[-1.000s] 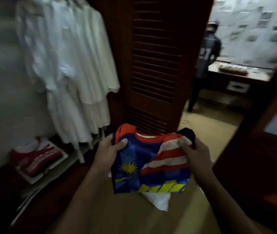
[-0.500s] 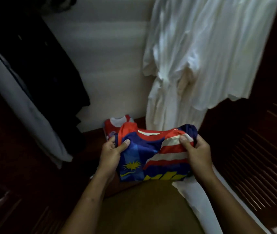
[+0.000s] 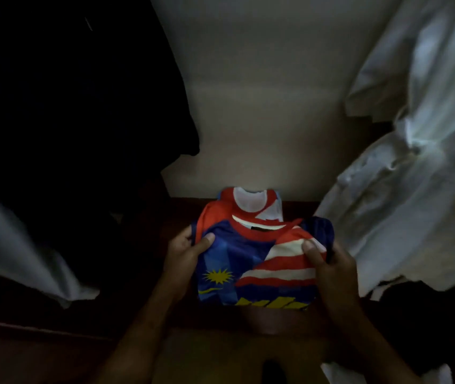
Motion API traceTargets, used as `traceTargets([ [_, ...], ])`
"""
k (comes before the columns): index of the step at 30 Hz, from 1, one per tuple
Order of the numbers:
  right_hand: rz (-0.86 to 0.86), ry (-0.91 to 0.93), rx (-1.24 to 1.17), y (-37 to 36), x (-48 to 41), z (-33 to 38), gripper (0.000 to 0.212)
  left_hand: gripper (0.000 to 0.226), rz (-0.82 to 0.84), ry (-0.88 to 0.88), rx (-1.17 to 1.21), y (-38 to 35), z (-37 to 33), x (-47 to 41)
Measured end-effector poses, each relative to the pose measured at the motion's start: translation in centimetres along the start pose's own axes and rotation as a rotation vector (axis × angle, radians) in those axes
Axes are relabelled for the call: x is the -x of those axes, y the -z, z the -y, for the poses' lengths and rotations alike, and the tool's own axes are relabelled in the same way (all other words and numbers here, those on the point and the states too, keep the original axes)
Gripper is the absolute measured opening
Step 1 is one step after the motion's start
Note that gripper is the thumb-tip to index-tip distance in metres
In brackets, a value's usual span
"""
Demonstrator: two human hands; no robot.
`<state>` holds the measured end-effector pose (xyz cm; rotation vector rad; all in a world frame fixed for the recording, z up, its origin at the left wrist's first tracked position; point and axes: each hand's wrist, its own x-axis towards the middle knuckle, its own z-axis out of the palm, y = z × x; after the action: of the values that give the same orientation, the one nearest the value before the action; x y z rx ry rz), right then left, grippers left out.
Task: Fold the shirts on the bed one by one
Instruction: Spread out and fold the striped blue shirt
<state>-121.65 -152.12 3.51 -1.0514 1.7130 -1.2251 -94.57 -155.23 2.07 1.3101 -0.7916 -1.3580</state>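
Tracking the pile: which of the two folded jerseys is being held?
The blue flag-print jersey, gripped by the left hand and right hand; the red jersey lies behind it, in neither hand.

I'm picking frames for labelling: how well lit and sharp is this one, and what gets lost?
Head view: dim overall; the folded flag-print shirt, left hand and right hand are readable; at left the dark hanging clothes sink into featureless black; at right the white hanging garments are blurred.
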Motion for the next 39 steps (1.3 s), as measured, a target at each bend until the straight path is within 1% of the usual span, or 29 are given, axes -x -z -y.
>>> traceTargets([
  [3,0.023,-0.050,-0.019,-1.3,-5.0,-3.6,0.017,0.018,-0.032,0.009,0.014,-1.2,3.2,-5.0],
  [5,0.041,-0.063,-0.031,-2.1,-8.0,-5.7,0.014,0.020,-0.025,0.002,0.020,-1.7,5.2,-8.1],
  [6,0.042,-0.072,-0.026,-2.4,-9.5,-7.1,0.016,0.022,-0.012,-0.002,0.022,-2.0,6.1,-9.6],
  [7,0.048,-0.076,-0.014,-2.8,-10.9,-8.3,0.023,0.025,0.002,-0.005,0.022,-2.1,7.0,-11.1],
  [9,0.050,-0.064,0.040,-3.6,-14.1,-10.9,0.052,0.030,0.037,-0.011,0.015,-2.4,8.6,-14.2],
  [10,0.041,-0.056,0.058,-4.1,-15.8,-12.0,0.063,0.031,0.055,-0.019,0.006,-2.6,9.3,-15.8],
  [11,0.037,-0.057,0.064,-4.6,-17.6,-13.0,0.064,0.031,0.069,-0.027,-0.007,-2.7,10.1,-17.6],
  [12,0.050,-0.043,0.067,-5.3,-19.4,-13.9,0.054,0.030,0.076,-0.033,-0.021,-2.8,11.0,-19.5],
  [14,0.074,-0.017,0.041,-6.8,-23.1,-15.2,0.024,0.031,0.083,-0.039,-0.038,-3.0,12.7,-23.9],
  [15,0.073,-0.012,0.020,-7.7,-24.9,-15.8,0.019,0.031,0.082,-0.039,-0.033,-3.1,13.8,-26.2],
  [17,0.090,-0.037,-0.038,-9.7,-28.2,-17.0,0.022,0.031,0.074,-0.044,-0.017,-3.2,15.7,-30.4],
  [19,0.122,-0.086,-0.079,-11.8,-31.0,-18.5,0.039,0.033,0.074,-0.059,-0.011,-3.3,17.6,-34.1],
  [20,0.131,-0.102,-0.088,-12.8,-32.3,-19.5,0.044,0.034,0.078,-0.069,-0.009,-3.2,18.6,-35.8],
  [25,0.100,-0.080,-0.115,-16.2,-37.4,-23.6,0.040,0.030,0.089,-0.084,0.045,-2.9,23.1,-41.8],
  [27,0.090,-0.082,-0.113,-16.8,-38.5,-24.8,0.040,0.029,0.067,-0.043,0.096,-2.6,24.8,-43.4],
  [29,0.085,-0.091,-0.065,-17.3,-39.7,-25.8,0.034,0.033,0.040,0.013,0.091,-2.5,25.9,-44.4],
  [32,0.060,-0.196,-0.032,-18.0,-41.1,-26.4,0.029,0.041,-0.021,0.155,0.024,-2.3,26.7,-45.9],
  [34,0.048,-0.273,-0.087,-18.2,-41.9,-26.5,0.045,0.055,0.007,0.240,0.018,-2.3,26.4,-46.7],
  [35,0.047,-0.284,-0.111,-18.3,-42.3,-26.4,0.052,0.062,0.027,0.240,0.029,-2.6,26.1,-46.9],
  [36,0.041,-0.277,-0.115,-18.4,-42.6,-26.4,0.057,0.060,0.022,0.215,0.042,-2.9,25.7,-47.2],
  [37,0.026,-0.263,-0.107,-18.5,-42.9,-26.3,0.058,0.047,-0.017,0.165,0.036,-3.4,25.3,-47.3],
  [38,-0.005,-0.247,-0.089,-18.5,-43.2,-26.4,0.055,0.030,-0.075,0.107,0.009,-3.8,25.0,-47.5],
  [39,-0.051,-0.236,-0.068,-18.5,-43.6,-26.4,0.051,0.018,-0.134,0.054,-0.029,-4.1,24.8,-47.8],
])
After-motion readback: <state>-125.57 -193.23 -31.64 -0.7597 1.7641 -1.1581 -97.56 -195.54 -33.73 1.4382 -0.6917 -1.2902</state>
